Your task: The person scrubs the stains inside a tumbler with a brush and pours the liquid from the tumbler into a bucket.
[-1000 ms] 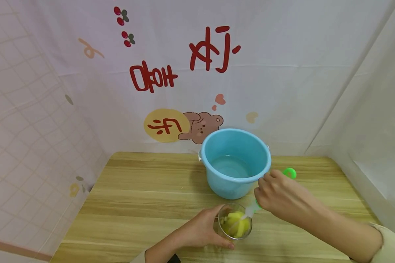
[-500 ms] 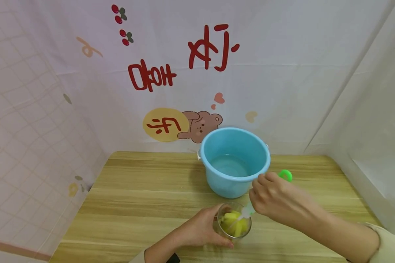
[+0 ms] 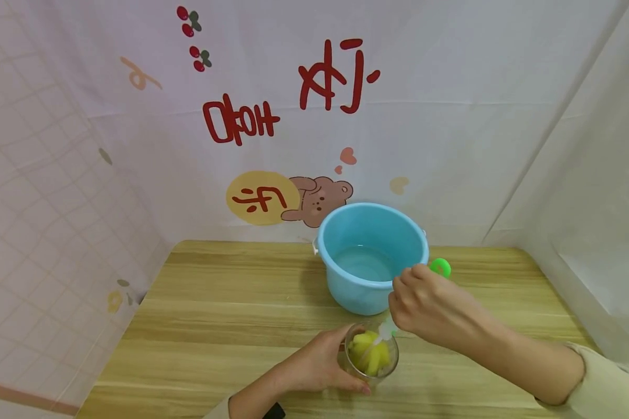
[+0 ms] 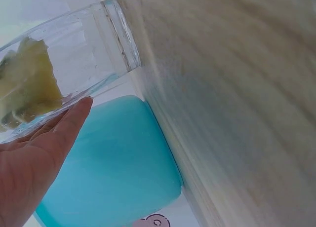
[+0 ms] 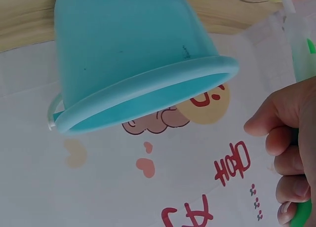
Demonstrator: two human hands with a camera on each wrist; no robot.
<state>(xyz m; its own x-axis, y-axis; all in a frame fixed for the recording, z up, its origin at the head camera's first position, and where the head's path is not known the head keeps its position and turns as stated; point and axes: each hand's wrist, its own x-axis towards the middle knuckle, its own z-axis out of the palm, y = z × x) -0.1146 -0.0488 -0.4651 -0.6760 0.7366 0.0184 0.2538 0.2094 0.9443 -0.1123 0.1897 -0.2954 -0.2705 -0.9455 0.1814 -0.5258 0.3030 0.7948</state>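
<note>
Presently | left hand point(image 3: 320, 362) grips clear round glass cup point(image 4: 74, 54), nearside of light-blue plastic bucket point(image 3: 353, 294) | right hand point(image 3: 424, 304) clasps slim green-handled tool point(image 3: 387, 329), tip at cup's yellow pieces point(image 3: 369, 357).

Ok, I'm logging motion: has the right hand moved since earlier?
Yes: in the head view, the right hand has shifted left relative to the bucket.

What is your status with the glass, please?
Left grip around glass of yellow pieces. Right grip on green-handled tool, reaching into glass. Blue bucket beyond, seemingly not obstructing.
</note>
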